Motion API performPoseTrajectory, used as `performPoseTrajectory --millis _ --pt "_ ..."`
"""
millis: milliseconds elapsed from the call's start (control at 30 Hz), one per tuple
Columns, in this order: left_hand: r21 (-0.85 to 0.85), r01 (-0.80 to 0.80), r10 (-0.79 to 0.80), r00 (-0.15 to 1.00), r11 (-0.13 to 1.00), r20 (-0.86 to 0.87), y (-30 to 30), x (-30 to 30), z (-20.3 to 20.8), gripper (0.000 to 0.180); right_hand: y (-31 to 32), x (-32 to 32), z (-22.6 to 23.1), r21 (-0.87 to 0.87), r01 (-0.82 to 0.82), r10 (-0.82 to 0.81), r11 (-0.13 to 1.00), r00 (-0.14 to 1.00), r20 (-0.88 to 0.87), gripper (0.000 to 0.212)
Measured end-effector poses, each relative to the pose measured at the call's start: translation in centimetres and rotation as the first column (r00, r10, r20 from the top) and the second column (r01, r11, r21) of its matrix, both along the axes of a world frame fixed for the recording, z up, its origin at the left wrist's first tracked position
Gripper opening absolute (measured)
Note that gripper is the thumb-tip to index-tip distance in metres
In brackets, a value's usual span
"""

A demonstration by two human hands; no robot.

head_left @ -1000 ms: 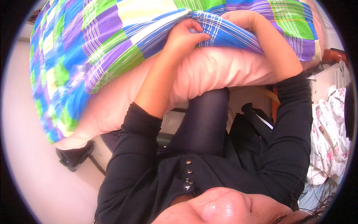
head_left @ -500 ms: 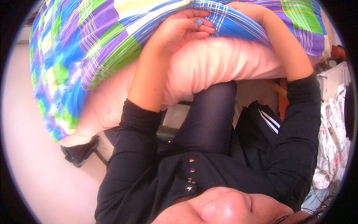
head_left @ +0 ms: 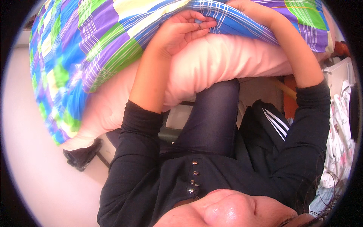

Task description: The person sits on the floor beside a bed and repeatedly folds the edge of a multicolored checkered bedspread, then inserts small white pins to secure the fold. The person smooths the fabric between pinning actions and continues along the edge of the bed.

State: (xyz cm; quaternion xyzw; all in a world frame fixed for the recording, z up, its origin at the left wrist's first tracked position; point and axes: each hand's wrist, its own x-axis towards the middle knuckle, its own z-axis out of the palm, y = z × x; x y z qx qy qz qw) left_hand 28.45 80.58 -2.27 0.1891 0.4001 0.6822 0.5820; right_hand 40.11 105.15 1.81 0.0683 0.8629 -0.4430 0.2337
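A checked cloth (head_left: 109,20) in blue, green, purple and pale yellow lies over a thick pink padded piece (head_left: 223,56). At the cloth's blue striped edge, my left hand (head_left: 181,32) has its fingers curled together around a small round blue piece (head_left: 197,21), whose kind I cannot make out. Farther right, my right hand (head_left: 245,7) rests against the same blue striped fold. Its fingertips are hidden by the cloth and the upper rim of the picture. The pink padding bulges out below both wrists, above my lap.
A black object (head_left: 83,155) stands on the pale floor (head_left: 34,113) at the left. On the right are a white cabinet-like piece (head_left: 338,72) and a white floral cloth (head_left: 338,132). A black garment with white stripes (head_left: 274,123) lies beside my leg (head_left: 211,117).
My left fingers have drawn in more around the blue piece, which shows less and sits slightly farther left. My right hand and forearm have shifted a little; the right elbow is farther out.
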Motion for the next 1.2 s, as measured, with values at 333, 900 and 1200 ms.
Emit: performPoseTrajectory --millis 333,900,1200 --pt "-0.011 -0.13 0.128 0.987 0.991 -0.095 -0.2 1.1 -1.3 0.02 -0.3 -0.1 1.0 0.231 -0.035 0.011 0.972 0.994 0.107 0.027" --pt "0.068 -0.165 0.175 0.969 0.984 -0.175 -0.2 1.5 -2.6 0.009 0.8 -0.1 -2.5 -0.058 0.101 -0.096 0.993 0.992 0.083 0.022" --pt "0.015 -0.067 0.068 0.93 0.998 -0.361 -0.5 1.4 -2.5 0.006 0.8 0.1 -2.1 -0.012 0.101 -0.1 0.995 0.995 0.016 0.019"
